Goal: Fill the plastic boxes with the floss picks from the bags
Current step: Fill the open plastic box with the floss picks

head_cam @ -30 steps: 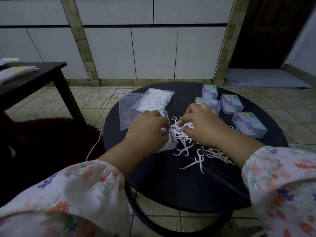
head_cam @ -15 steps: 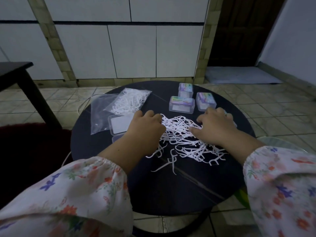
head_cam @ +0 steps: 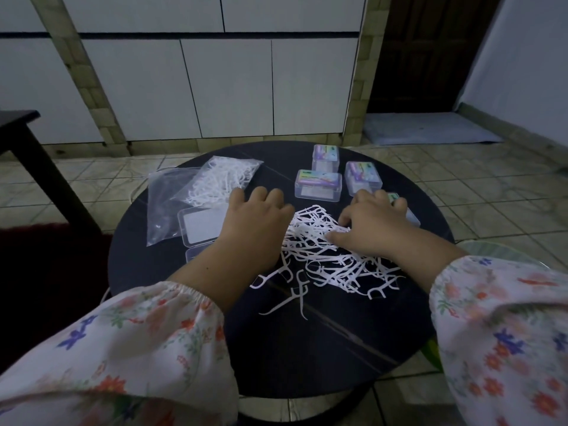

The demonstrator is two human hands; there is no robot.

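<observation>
**Both hands on the loose pile of floss picks**

A person in floral sleeves leans over a round dark table (head_cam: 215,358). At its middle lies a loose pile of white floss picks (head_cam: 325,256), and everything else is placed here relative to that pile.

The left hand (head_cam: 252,229) lies palm down at the pile's left edge, its fingers loosely curved with the tips reaching the nearest picks; whether it holds any cannot be told, since the palm hides what is beneath. The right hand (head_cam: 372,229) rests on the pile's right half, fingers bent down into the picks and the thumb pressed against them, yet a firm grip on any single pick cannot be made out.

Left of the pile, partly under the left hand, sits an open plastic box (head_cam: 201,227), its clear lid lying flat. Farther left and beyond it lie two bags: a full bag of floss picks (head_cam: 224,179) and, beside it, an empty clear bag (head_cam: 166,204).

Beyond the pile stand three closed boxes with coloured labels (head_cam: 318,184). A fourth box (head_cam: 408,210) shows only a corner behind the right hand.

A few single picks lie scattered on the near side of the pile.
</observation>
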